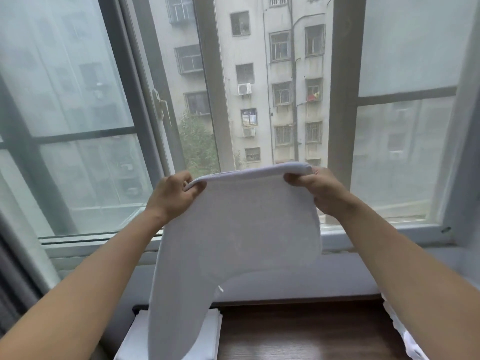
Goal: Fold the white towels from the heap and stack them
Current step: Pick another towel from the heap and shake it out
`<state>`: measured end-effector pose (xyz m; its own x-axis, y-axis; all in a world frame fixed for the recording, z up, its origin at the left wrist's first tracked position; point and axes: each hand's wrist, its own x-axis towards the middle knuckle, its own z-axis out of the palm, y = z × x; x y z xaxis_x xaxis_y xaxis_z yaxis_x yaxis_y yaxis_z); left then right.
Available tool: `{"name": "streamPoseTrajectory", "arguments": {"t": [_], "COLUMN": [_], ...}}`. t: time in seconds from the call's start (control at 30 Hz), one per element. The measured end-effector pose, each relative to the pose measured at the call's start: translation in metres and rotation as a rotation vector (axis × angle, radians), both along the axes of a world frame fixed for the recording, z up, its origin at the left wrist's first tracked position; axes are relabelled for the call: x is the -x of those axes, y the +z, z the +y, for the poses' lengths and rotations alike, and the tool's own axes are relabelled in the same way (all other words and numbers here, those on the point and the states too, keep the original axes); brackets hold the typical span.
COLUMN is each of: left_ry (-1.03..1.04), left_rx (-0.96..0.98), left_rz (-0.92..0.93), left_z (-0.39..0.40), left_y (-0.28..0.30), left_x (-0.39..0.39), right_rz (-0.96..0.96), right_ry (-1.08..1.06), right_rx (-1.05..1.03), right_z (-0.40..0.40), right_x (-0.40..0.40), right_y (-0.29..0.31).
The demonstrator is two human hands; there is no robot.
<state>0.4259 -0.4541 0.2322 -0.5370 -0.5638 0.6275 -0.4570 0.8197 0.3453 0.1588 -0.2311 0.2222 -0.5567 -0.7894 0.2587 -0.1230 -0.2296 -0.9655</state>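
Observation:
I hold a white towel (233, 242) up in the air in front of the window, doubled over along its top edge. My left hand (174, 196) grips the top left corner and my right hand (319, 190) grips the top right corner. The towel hangs down, its lower left part reaching over a stack of folded white towels (210, 336) on the left of the dark wooden table (298, 333). White cloth of the heap (405, 336) shows at the table's right edge, partly behind my right arm.
A large window (233, 100) with a dark frame fills the view ahead, its sill (384, 237) just beyond the table. A grey wall runs below the sill. A dark curtain (10, 281) hangs at the far left.

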Motion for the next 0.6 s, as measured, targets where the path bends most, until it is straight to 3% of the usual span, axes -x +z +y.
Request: {"name": "streamPoseTrajectory", "arguments": {"t": [0.2,0.33,0.47,0.6], "left_ry": [-0.019,-0.070,-0.169,-0.221], "left_rx": [-0.103,-0.265,-0.386,-0.431], "left_rz": [-0.026,-0.214,-0.357,-0.358], "left_z": [0.019,0.030,0.040,0.048], "left_y": [-0.022,-0.036,-0.050,-0.054], "left_x": [0.016,0.033,0.044,0.047], "right_rz": [0.080,0.113,0.321,0.490], "right_ry": [-0.111,-0.102,-0.031,-0.009], "right_rx": [0.133,0.193,0.189,0.143], "right_z": [-0.004,-0.008,-0.009,-0.006], "right_x": [-0.008,-0.017,-0.028,-0.031], "right_y": [0.024,0.037,0.047,0.055]}}
